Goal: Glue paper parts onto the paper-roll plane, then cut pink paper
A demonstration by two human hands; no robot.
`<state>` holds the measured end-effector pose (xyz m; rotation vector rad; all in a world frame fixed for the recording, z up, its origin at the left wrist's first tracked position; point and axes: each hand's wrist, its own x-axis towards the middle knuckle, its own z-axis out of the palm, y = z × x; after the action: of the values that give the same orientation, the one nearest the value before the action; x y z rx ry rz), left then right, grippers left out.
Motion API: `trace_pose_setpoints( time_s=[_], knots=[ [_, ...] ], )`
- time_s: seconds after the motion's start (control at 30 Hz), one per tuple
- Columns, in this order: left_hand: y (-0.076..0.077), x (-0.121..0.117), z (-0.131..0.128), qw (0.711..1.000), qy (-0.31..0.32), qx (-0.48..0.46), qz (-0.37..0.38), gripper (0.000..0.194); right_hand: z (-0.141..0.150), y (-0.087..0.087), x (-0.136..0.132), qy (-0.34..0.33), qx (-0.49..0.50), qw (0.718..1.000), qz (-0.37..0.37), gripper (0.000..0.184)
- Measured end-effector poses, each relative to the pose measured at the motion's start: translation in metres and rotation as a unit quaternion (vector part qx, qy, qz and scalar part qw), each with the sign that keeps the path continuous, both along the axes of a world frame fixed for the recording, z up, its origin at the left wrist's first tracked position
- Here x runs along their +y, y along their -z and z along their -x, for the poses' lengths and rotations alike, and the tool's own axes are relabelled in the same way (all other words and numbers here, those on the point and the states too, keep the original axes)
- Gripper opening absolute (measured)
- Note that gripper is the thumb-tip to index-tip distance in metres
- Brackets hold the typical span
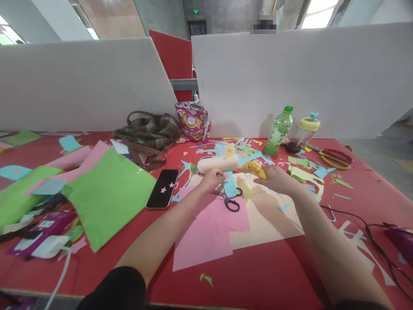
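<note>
Our red tabletop surface (264, 275) carries a broad cream paper sheet (274, 228), with pink paper (206, 245) at its left. Near their far edges, around the middle of the surface, a pale cylinder (219, 162) lies on its side. Our right hand (280, 180) is wrapped around a yellow gun-shaped tool (253, 168), just right of the cylinder. Our left hand (211, 178) is narrow, fingertips drawn together before the cylinder; they are small and blurred, so we cannot tell whether they pinch anything. Just nearer us lie black-handled scissors (226, 199).

To work well, we should keep the tool's tip off our left fingertips and both wrists steady. The surface's near edge is well apart from our hands, so drawing back looks easier than reaching forward, where pale-blue paper scraps (220, 149) crowd the far edge. Leftward a black phone (158, 198) limits us; toward the right edge, a thin black cord (351, 214).
</note>
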<state>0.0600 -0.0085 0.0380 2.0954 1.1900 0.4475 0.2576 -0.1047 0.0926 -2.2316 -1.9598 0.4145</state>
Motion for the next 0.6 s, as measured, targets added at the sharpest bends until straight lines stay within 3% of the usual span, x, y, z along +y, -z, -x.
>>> trace_pose_setpoints(
  time_s=[0.2,0.6],
  knots=[
    [0.007,0.003,-0.019,0.999,0.001,0.023,-0.025,0.019,0.002,-0.002,-0.001,0.001,0.008,1.0,0.0,0.023],
    [0.01,0.002,-0.029,0.99,-0.025,0.11,-0.087,0.016,0.003,-0.001,0.0,-0.005,0.008,1.0,-0.003,0.022]
  ],
)
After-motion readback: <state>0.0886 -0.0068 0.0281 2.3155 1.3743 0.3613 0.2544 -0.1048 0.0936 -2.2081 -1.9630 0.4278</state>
